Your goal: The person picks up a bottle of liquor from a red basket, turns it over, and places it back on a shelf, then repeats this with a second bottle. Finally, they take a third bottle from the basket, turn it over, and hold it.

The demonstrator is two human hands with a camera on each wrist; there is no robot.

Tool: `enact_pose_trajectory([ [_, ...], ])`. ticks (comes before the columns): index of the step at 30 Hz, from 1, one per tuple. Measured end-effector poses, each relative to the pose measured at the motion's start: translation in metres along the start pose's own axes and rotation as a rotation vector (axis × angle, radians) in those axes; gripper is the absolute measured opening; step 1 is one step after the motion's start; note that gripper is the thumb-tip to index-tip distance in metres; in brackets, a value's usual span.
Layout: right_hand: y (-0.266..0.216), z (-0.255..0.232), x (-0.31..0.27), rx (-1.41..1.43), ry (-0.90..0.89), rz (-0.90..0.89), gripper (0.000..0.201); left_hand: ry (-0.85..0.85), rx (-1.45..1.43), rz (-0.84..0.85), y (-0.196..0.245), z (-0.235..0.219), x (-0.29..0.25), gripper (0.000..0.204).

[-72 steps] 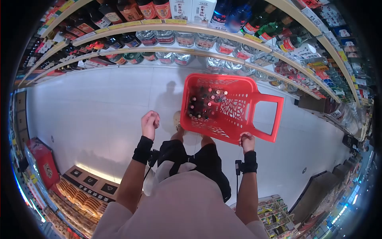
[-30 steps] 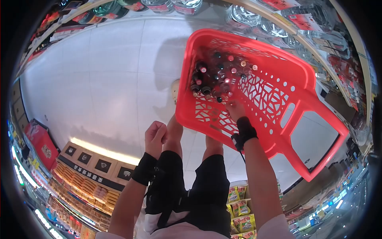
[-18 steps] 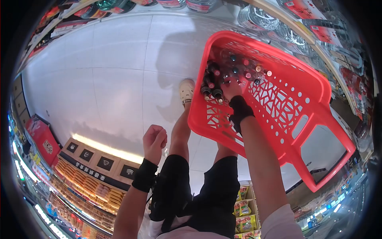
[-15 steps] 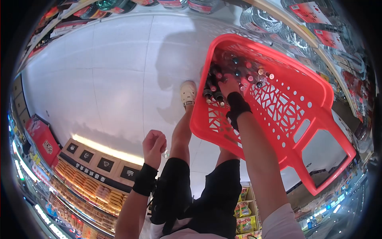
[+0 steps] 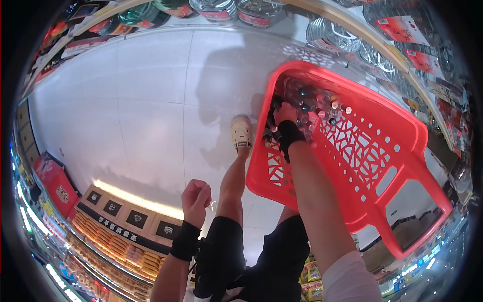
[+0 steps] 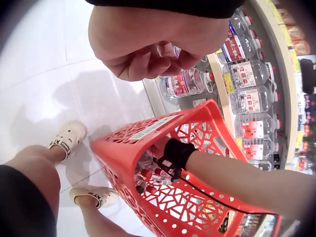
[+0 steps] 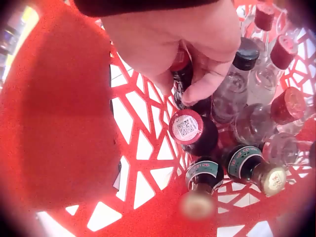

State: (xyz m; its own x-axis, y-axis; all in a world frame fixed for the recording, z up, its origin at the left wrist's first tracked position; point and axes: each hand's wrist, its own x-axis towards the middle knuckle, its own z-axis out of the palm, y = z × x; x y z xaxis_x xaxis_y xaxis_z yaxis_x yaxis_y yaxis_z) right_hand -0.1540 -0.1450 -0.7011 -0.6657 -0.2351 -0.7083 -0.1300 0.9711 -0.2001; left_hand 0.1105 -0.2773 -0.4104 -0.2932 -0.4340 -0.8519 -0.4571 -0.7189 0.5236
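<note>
My right hand [image 5: 286, 112] reaches down into a red plastic shopping basket [image 5: 347, 83]. In the right wrist view its thumb and fingers close round the neck of a dark bottle [image 7: 182, 81] with a red cap; the bottle's lower part is hidden. Right below it is another dark bottle [image 7: 186, 126] with a QR code on its red cap. Clear bottles [image 7: 232, 91] stand to the right, and two dark bottles with green neck labels [image 7: 244, 163] are nearest the lower edge. My left hand [image 5: 195, 201] hangs outside the basket, fingers loosely curled, holding nothing.
Shelves with large clear jugs [image 6: 249, 74] run along the basket's far side. The basket's long handle [image 5: 422, 239] points right. A bakery counter [image 5: 118, 229] stands at the left behind me, and packets [image 5: 312, 272] lie behind my legs. My shoe [image 5: 241, 132] is beside the basket.
My right hand has left the basket's handle side, gone down among the bottles and taken a dark bottle by its neck. The head view has tilted closer to the basket. My left hand stays empty.
</note>
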Motion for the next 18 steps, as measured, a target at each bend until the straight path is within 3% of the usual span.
enact_pose_trajectory([
  [5, 0.018, 0.004, 0.006, 0.078, 0.100, -0.047, 0.042, -0.018, 0.035, 0.002, 0.007, 0.011, -0.004, 0.007],
  [14, 0.040, -0.070, -0.061, 0.225, 0.208, -0.213, 0.042, -0.133, 0.035, 0.059, 0.027, 0.039, -0.035, 0.006],
  [18, 0.033, -0.150, -0.131, 0.366, 0.171, -0.201, 0.046, -0.177, 0.036, 0.090, 0.038, 0.047, -0.061, 0.007],
])
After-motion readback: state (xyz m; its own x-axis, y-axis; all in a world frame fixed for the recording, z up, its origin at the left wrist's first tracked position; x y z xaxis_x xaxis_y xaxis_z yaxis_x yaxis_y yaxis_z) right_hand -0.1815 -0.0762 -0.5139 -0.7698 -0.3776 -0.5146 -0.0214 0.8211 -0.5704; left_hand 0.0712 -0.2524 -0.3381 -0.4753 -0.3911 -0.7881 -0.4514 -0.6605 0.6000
